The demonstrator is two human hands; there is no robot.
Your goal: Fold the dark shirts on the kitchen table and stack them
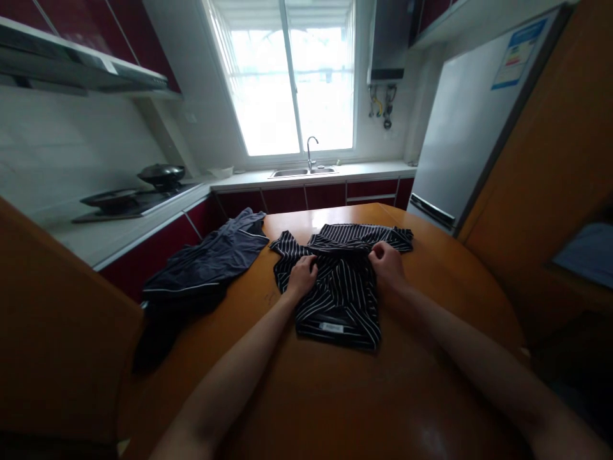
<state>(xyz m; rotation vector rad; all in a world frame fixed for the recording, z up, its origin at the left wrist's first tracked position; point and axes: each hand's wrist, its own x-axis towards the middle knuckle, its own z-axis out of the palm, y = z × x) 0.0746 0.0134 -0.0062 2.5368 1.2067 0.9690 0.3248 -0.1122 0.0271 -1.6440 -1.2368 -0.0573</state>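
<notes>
A black shirt with white stripes (342,287) lies partly folded on the wooden table (426,370), its collar and white label toward me. My left hand (302,276) rests on the shirt's left part, fingers curled at a fold of the cloth. At the fold's right end, my right hand (387,260) pinches the edge of the striped fabric between thumb and fingers. Beyond both hands, more striped cloth spreads toward the table's far side. What the left fingertips grip is partly hidden by the hand.
Dark grey and black clothes (205,262) hang over the table's left edge. Behind stand a counter with a sink (301,172) and, at left, a stove (143,199) with pans. A fridge (469,115) is at the right.
</notes>
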